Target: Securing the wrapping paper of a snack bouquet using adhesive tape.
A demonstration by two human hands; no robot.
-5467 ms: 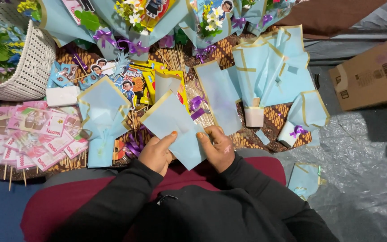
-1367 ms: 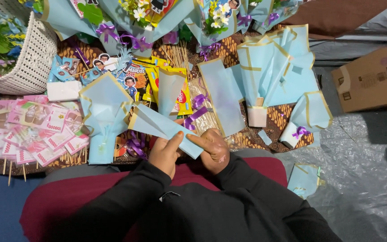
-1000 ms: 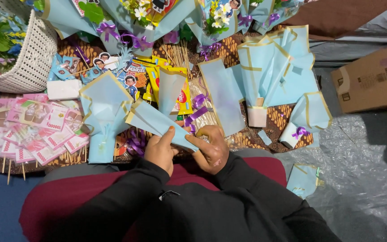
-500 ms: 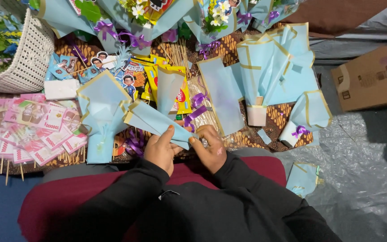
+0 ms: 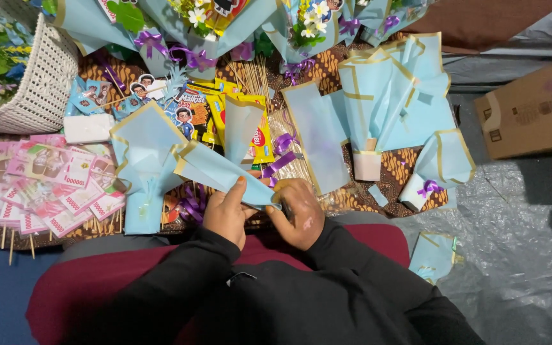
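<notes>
At the near edge of the spread, just above our lap, our fingers pinch a folded sheet of pale blue wrapping paper [image 5: 225,174] with a gold border. The left hand [image 5: 226,214] closes its thumb and forefinger on the lower fold, and the right hand [image 5: 299,212] clamps the narrow end beside it. The paper angles up and to the left, over a finished blue cone [image 5: 145,163].

We judge the fold could spring open if either pinch loosens, since the sheet looks stiff. Pressing too hard might leave a crease across the gold edge. The free end hangs close to the purple ribbon [image 5: 280,163] and the snack packets [image 5: 215,115], and could catch on them.

Beyond that, pink paper notes on sticks [image 5: 46,182] lie at the left, near a white woven basket [image 5: 36,89]. Wrapped bouquets [image 5: 391,96] crowd the brown patterned mat [image 5: 410,163], which seems to rest on the floor. A cardboard box [image 5: 531,108] sits on crinkled plastic sheeting [image 5: 512,230] at the right.
</notes>
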